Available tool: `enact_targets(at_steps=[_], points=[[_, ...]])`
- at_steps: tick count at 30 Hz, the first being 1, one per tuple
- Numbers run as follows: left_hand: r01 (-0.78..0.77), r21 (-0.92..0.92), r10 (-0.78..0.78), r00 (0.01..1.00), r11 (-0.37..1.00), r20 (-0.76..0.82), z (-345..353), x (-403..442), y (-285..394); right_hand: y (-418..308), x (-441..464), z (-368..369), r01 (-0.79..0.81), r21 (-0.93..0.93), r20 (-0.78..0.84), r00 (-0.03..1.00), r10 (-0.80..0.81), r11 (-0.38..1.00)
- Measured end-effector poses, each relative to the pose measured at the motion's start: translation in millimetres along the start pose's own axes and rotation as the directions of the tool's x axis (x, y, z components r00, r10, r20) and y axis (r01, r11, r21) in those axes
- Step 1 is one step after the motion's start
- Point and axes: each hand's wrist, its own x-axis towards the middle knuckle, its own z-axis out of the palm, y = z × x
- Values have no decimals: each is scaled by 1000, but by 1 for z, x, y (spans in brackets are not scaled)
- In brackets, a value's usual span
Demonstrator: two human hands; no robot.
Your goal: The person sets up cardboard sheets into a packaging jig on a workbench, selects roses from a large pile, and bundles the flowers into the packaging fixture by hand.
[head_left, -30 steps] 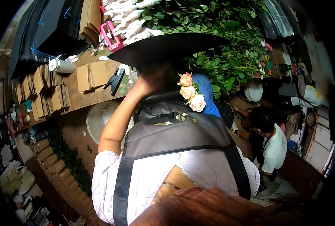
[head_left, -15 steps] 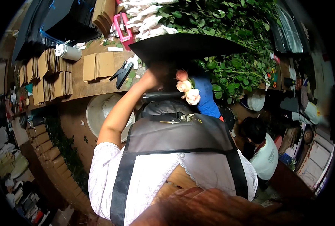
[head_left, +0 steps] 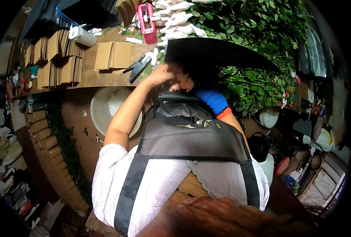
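Pink rose blooms point(head_left: 185, 83) sit between the two hands, in front of the worker's body, just under the near edge of a black sheet point(head_left: 219, 51). Beside them, the bare left hand point(head_left: 162, 75) is bent at the sheet's left end; shadow hides its fingertips, so I cannot tell what it grips. The right hand point(head_left: 203, 91), in a blue glove with a red cuff, disappears into the dark beneath the sheet, and its grip cannot be told either.

Just left of the hands, a black stapler point(head_left: 136, 70) lies on the wooden table point(head_left: 90, 77). Beyond it stands a pink plastic holder point(head_left: 151, 36) with a dark and metallic piece inside. Further left, a white cylindrical container point(head_left: 82, 36) keeps its contents out of sight, near upright stacks of cardboard point(head_left: 61, 71). Below the table edge, a round pale bin point(head_left: 100, 114) holds something white and crumpled point(head_left: 117, 100). To the right, beneath heaped green leaves point(head_left: 254, 91), is a white bucket point(head_left: 269, 117) whose contents I cannot make out.
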Motion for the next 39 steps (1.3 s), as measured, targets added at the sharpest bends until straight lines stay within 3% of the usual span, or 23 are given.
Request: enact_targets(at_steps=[1,4,6,7,10,11,13,14,15,16,17,19,20,21,24,27,30,32,34,36,39], points=[[-22,42,22,1000,999,-7,0,2,-3,2,0,3,10,-5,-13,1000,-10,1000],[-64,167,72,997,984,-42,4,5,-4,6,-5,12,79,-41,-274,958,-88,996],[-62,249,88,991,967,-96,7,3,-3,25,3,34,64,362,-333,941,65,930],[-59,211,69,997,976,-39,10,0,1,32,1,36,70,533,-301,947,112,843],[-90,48,82,985,995,151,17,-8,6,41,-26,12,55,894,-136,979,154,444],[-149,250,114,982,957,152,17,-10,7,40,-42,-4,37,959,-77,988,136,281],[-259,609,179,965,750,191,19,-17,16,39,-73,-30,-9,998,14,997,81,-64],[-311,713,374,925,629,73,26,-22,7,44,-77,-23,-27,995,37,994,104,-95],[-360,780,485,871,512,84,26,-20,-2,49,-80,-16,-43,991,59,990,128,-127],[-333,807,436,894,487,106,22,-19,-8,55,-84,-9,-58,986,82,985,151,-159],[-316,831,388,912,457,133,16,-17,-13,89,-81,26,-381,625,459,885,-73,-682],[-130,835,139,988,535,65,20,-19,5,74,-88,6,-245,746,330,944,25,-619],[-110,862,101,993,495,69,19,-17,2,70,-92,-7,-176,783,266,962,65,-596],[-274,827,347,932,491,102,23,-16,-5,69,-98,-21,-103,814,198,974,106,-572],[-297,828,357,925,476,126,25,-16,-2,74,-122,-72,148,893,-35,964,262,-424],[-296,823,334,932,484,139,30,-16,3,98,-167,-133,409,905,-319,835,449,-117],[-304,818,316,935,488,159,26,-14,-2,136,-228,-195,533,790,-599,568,565,302],[-301,819,325,934,489,149,28,-15,-1,169,-278,-236,452,647,-761,337,554,614],[-290,829,313,938,479,148,26,-16,-1,205,-334,-273,177,464,-886,106,452,868],[-285,835,315,938,471,143,27,-17,0,243,-391,-307,-173,315,-949,-72,307,933],[-280,855,308,940,438,150,28,-17,1,296,-466,-357,-501,201,-969,-228,96,842]])
